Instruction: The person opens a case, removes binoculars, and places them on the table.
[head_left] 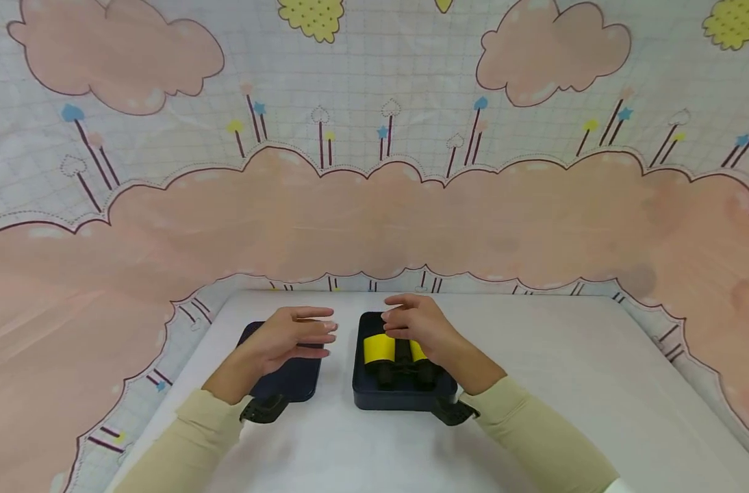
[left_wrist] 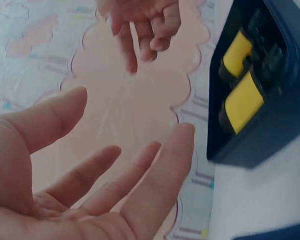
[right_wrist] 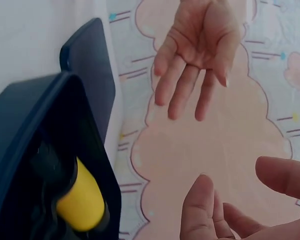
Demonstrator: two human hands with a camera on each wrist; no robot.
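A pair of yellow and black binoculars [head_left: 379,349] lies in a dark blue open box [head_left: 387,400] on the white table. To the left of the box is its dark blue flat lid [head_left: 297,381]. My left hand [head_left: 282,342] is above the lid, fingers loosely extended toward the right and holding nothing. Over the box my right hand [head_left: 425,330] hovers with relaxed fingers, hiding part of the binoculars in the head view. In the left wrist view, both yellow barrels [left_wrist: 244,102] show inside the box. The palms face each other across a gap.
The white table [head_left: 572,383] extends to the right of the box. Behind it hangs a cloth [head_left: 374,219] printed with pink clouds, which also drapes down both sides. Black wrist mounts [head_left: 265,409] sit beneath the beige sleeves [head_left: 535,431].
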